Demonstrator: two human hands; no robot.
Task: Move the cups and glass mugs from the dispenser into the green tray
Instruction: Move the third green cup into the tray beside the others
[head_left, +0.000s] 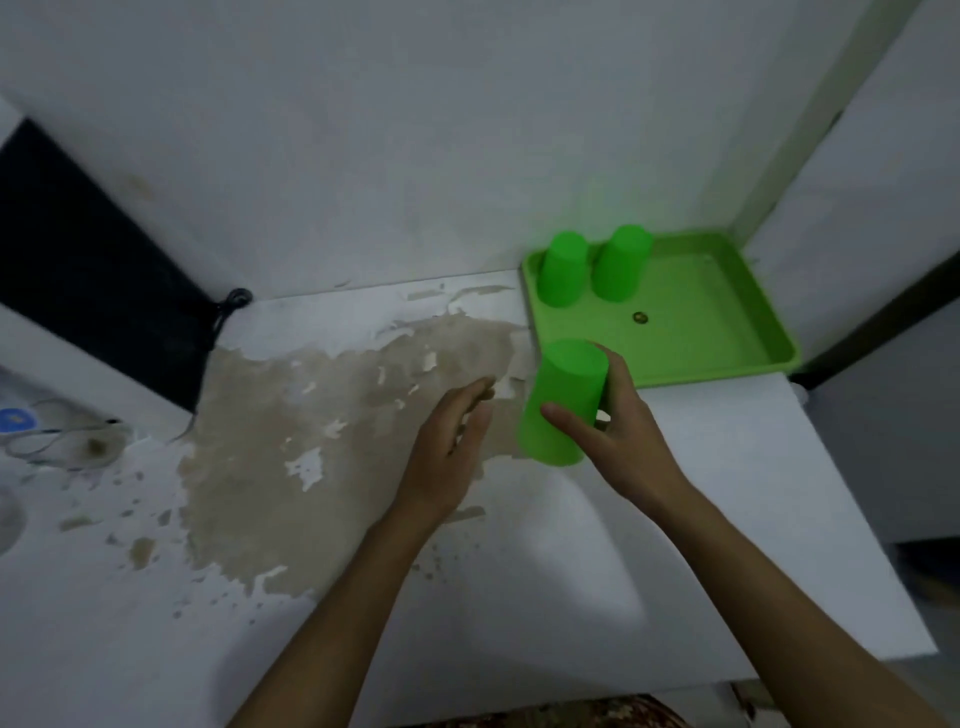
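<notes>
A green tray (727, 332) sits on the white counter at the back right, against the wall. Two green cups stand upside down in its far left corner, one (562, 267) beside the other (621, 262). My right hand (618, 431) is closed around a third green cup (563, 400), held upside down and tilted, just in front of the tray's near left corner. My left hand (449, 457) hovers open to the left of that cup, fingers apart, holding nothing. A small dark spot (640, 317) lies on the tray floor.
The counter (727, 493) has a large brown worn patch (332, 415) in its middle. Clear glass items (62, 441) sit at the far left edge. A dark panel (88, 270) and a black cord (231, 304) are at the back left. The counter's right edge drops off beside the tray.
</notes>
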